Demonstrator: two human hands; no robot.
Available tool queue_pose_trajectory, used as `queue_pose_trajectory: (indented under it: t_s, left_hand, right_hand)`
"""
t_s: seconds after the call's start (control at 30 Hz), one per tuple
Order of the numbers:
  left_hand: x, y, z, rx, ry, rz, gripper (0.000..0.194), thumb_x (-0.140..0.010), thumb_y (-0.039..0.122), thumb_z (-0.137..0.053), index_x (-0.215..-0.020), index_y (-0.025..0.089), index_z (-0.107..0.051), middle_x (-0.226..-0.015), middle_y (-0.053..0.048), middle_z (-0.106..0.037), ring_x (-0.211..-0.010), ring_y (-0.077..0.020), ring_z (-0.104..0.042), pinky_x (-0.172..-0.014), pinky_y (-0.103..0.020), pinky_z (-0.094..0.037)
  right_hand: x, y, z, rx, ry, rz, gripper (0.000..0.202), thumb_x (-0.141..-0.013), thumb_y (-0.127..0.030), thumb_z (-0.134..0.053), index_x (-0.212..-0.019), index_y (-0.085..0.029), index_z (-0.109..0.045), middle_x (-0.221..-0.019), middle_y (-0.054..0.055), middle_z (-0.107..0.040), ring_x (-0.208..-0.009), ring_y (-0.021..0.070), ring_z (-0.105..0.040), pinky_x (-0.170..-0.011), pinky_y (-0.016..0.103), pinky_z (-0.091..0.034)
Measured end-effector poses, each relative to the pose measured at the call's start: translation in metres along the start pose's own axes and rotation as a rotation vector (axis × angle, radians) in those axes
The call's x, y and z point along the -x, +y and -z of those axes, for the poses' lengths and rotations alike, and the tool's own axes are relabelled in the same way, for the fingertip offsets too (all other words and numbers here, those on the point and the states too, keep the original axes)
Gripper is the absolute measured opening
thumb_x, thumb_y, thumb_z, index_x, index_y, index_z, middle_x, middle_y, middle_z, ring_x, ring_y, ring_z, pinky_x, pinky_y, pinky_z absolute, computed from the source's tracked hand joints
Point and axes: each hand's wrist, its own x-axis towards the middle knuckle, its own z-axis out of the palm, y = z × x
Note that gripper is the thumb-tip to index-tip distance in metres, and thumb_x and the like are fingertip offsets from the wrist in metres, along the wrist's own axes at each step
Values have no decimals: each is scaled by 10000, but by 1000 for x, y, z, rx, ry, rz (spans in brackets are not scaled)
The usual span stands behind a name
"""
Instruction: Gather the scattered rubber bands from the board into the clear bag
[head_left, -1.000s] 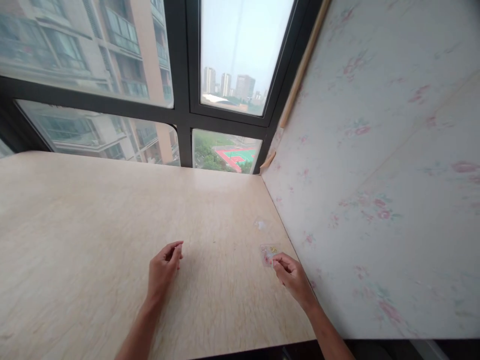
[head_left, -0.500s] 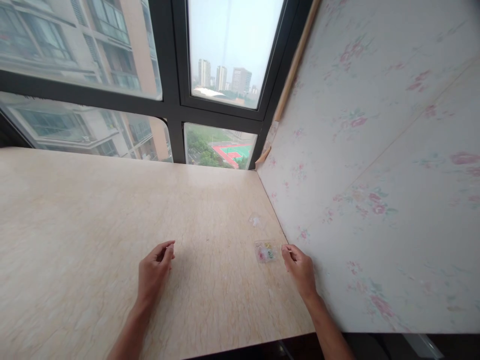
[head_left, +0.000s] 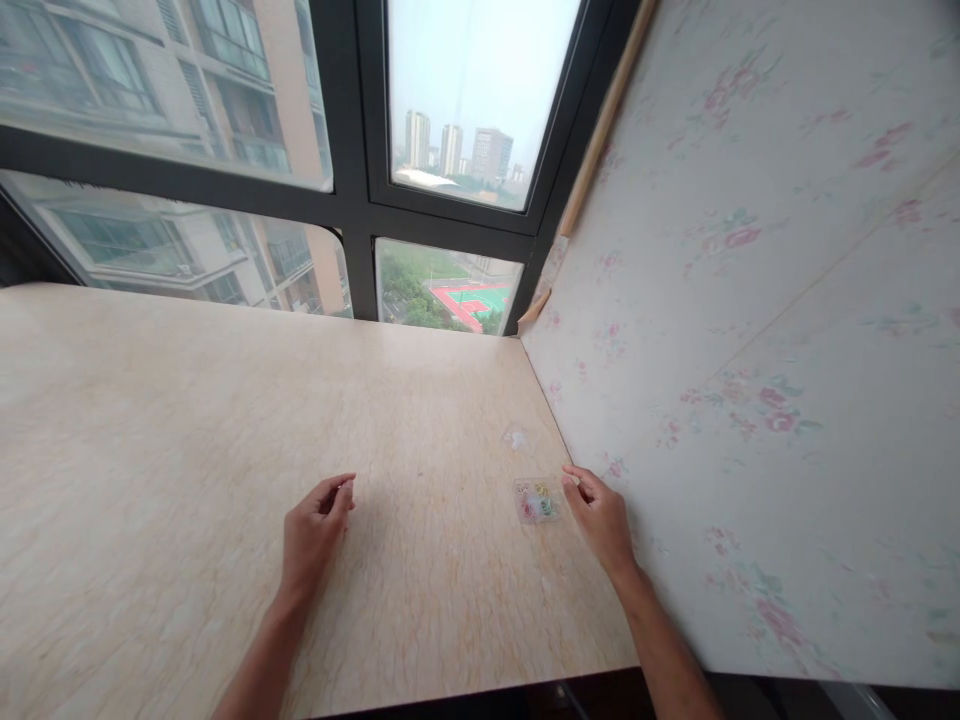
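On the right of the stone ledge lies a small clear box (head_left: 536, 502) with compartments of pink, yellow and green bits. My right hand (head_left: 598, 508) is beside the box's right edge, thumb and forefinger close together; whatever may be between them is too small to name. Behind the box rests a small clear piece with whitish contents (head_left: 517, 437). Further left, my left hand (head_left: 320, 518) is over the ledge with its fingers curled and thumb against the forefinger; anything in that pinch cannot be made out.
The marbled ledge (head_left: 187, 430) runs up to a dark window frame (head_left: 450, 222). A flowered wall (head_left: 675, 330) rises close along the right side, beside my right hand. The ledge's front edge is at the bottom, with a dark area below.
The view has shifted slightly, so the scene sits a little further right. My right hand has moved a little up relative to the box, its forefinger now more extended.
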Motion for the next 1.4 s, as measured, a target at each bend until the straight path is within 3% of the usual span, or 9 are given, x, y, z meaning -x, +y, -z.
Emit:
queue_pose_trajectory:
  t_s: [0.17, 0.27, 0.47, 0.57, 0.7, 0.8, 1.03, 1.2, 1.4]
  left_hand:
    - [0, 0, -1, -3, 3, -9, 418, -759, 472, -525, -965, 138, -669, -639, -17, -616, -489, -129, -539, -427, -202, -421]
    - [1, 0, -1, 7, 9, -22, 401, -773, 460, -515, -957, 139, -669, -629, -13, -612, -473, -120, -529, -444, -205, -430]
    - [1, 0, 0, 21, 8, -12, 390, -769, 454, -515, -947, 146, -676, -638, -16, -628, -501, -131, -561, -451, -208, -434]
    - [1, 0, 1, 32, 12, -6, 392, -758, 461, -523, -931, 146, -680, -631, -14, -626, -509, -136, -569, -447, -208, -432]
    - [-1, -1, 1, 61, 11, 6, 396, -746, 463, -530, -923, 142, -680, -627, -14, -624, -527, -144, -581, -440, -209, -432]
    - [2, 1, 0, 67, 34, 9, 404, -752, 462, -528, -949, 142, -675, -660, -22, -636, -554, -151, -594, -442, -212, -431]
    - [49, 64, -25, 126, -150, -233, 372, -821, 433, -543, -1058, 159, -625, -805, -58, -662, -600, -144, -581, -541, -262, -480]
    - [84, 124, -58, 255, -261, -463, 856, -691, 395, -747, -1399, 230, -294, -1271, -150, -538, -1042, -253, -580, -821, -405, -504]
    - [84, 138, -78, 350, -319, -431, 727, -723, 321, -741, -1335, 251, -356, -1230, -106, -570, -1103, -246, -557, -856, -414, -500]
  right_hand:
    - [-52, -11, -26, 42, -108, 85, 546, -797, -403, -533, -1264, -119, -509, -914, 66, -646, -755, 171, -601, -733, 288, -458]
    - [-89, -15, -52, 137, -224, 107, 688, -721, -370, -636, -1323, -102, -441, -1222, 166, -557, -1071, 234, -561, -914, 344, -412]
    - [-123, -24, -73, 111, -322, 136, 768, -585, -301, -773, -1267, -78, -499, -1126, 192, -631, -1110, 297, -559, -952, 403, -397]
    - [-110, -39, -61, -137, -266, 137, 773, -663, -403, -731, -1319, -121, -435, -1183, 163, -610, -1095, 248, -574, -961, 403, -411]
    - [-70, -76, -29, -1205, -214, -68, 569, -756, -579, -620, -1179, -208, -535, -1185, 101, -618, -1125, 215, -567, -957, 409, -452]
    - [-37, -104, -10, -1636, -179, -170, 462, -804, -623, -546, -1075, -253, -601, -1216, 46, -603, -1192, 173, -516, -975, 356, -464]
    - [7, -124, -22, -1778, -137, -250, 424, -836, -547, -572, -1132, -245, -592, -1311, 44, -543, -1278, 167, -440, -1062, 358, -397]
    - [27, -122, -29, -1749, -211, -229, 440, -864, -543, -538, -1178, -238, -587, -1341, 41, -526, -1319, 171, -391, -1147, 374, -267]
    - [39, -105, -20, -1564, -252, -110, 491, -884, -538, -500, -1317, -307, -484, -1432, 43, -435, -1328, 243, -378, -1144, 499, -217]
